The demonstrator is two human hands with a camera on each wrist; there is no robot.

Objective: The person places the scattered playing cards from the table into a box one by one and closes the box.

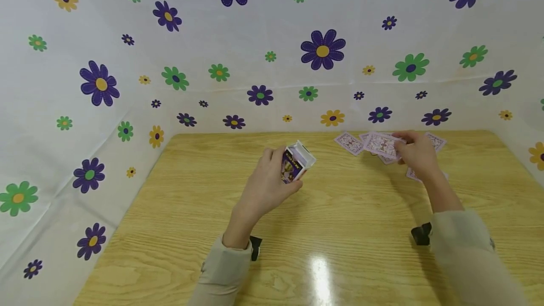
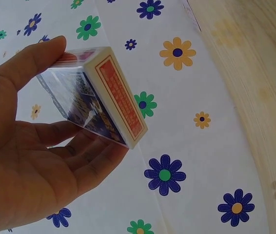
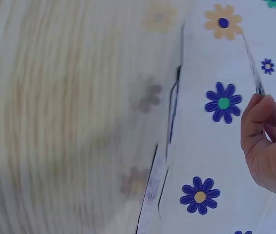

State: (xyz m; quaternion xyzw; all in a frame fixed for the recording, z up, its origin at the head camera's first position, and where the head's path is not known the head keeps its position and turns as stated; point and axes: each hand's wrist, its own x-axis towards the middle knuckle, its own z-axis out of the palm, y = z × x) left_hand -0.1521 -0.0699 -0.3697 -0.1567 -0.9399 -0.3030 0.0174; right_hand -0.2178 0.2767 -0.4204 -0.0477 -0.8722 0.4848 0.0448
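Card box (image 1: 297,162): open, held above counter (image 1: 340,230) in left hand (image 1: 265,185), grip curled round it. Card (image 1: 381,144): pinched by right hand (image 1: 416,154). Loose cards (image 1: 349,143): scattered, unboxed.

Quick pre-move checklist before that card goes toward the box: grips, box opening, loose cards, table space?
1. Left hand grips the card box: ok, thumb and fingers clamp its faces.
2. Box mouth open: ok in the head view; contents cannot tell.
3. Right hand pinches a card: ok; one card or several cannot tell.
4. Loose cards face down on the table: ok, scattered near the far edge.
5. Path between hands free: ok, bare wood.
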